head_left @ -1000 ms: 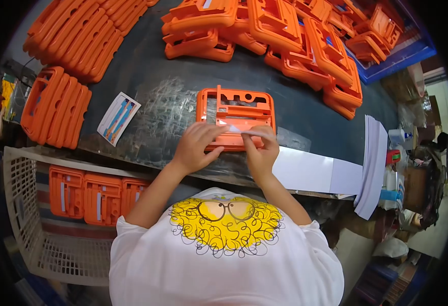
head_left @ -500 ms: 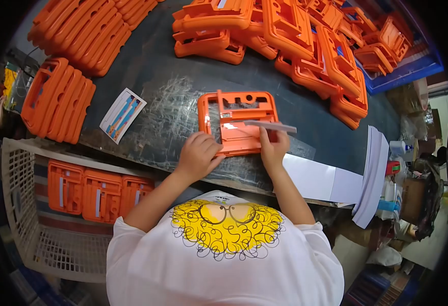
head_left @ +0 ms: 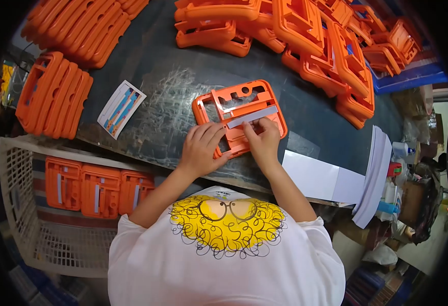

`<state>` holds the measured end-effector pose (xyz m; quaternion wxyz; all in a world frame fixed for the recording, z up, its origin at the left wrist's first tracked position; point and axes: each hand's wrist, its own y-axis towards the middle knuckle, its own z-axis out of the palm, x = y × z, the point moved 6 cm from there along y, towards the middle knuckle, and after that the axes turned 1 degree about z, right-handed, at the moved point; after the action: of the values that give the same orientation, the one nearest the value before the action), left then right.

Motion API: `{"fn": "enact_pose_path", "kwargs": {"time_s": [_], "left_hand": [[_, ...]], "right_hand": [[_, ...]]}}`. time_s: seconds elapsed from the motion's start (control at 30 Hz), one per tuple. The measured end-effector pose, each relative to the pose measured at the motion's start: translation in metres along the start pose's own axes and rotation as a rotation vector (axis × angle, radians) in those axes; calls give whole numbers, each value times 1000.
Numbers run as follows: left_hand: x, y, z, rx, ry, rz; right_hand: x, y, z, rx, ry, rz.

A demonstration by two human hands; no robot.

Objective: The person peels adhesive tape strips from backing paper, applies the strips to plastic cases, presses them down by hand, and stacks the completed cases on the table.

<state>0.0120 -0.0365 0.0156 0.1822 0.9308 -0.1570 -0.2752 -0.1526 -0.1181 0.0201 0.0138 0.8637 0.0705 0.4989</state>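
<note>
An orange plastic frame [head_left: 275,104] with cut-outs and a raised crossbar lies tilted on the dark tabletop in front of me. My left hand [head_left: 202,148] is closed on its near left edge, thumb along the near rim. A narrow pale strip [head_left: 252,117] lies across the frame's recess, running up to the right. My right hand [head_left: 263,142] has its thumb and fingers closed at the strip's lower edge, over the frame. The right fingertips partly cover the strip and the recess beneath.
Orange frames stand in stacks [head_left: 54,97] at left and in a heap [head_left: 305,30] at the back. A printed card [head_left: 122,109] lies on the table. White sheets [head_left: 310,176] and a strip stack [head_left: 373,173] are at right. A white crate [head_left: 71,250] holds finished-looking frames [head_left: 100,191].
The strip has come down onto the frame and turned to slope up rightward. My right hand moved slightly left with it. The frame has rotated counter-clockwise; my left hand still holds its edge.
</note>
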Motion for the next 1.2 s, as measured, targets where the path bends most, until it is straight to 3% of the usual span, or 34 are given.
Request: {"fn": "enact_pose_path", "kwargs": {"time_s": [0.3,0.83,1.2], "left_hand": [[3,-3,3,-24,-4,4],[3,-3,3,-22,-9,5],[5,1,7,124,-9,-94]], "right_hand": [[7,-3,2,-35,-19,63],[10,-5,1,-78,-125,-80],[17,-3,-1,-43,-141,-125]]}}
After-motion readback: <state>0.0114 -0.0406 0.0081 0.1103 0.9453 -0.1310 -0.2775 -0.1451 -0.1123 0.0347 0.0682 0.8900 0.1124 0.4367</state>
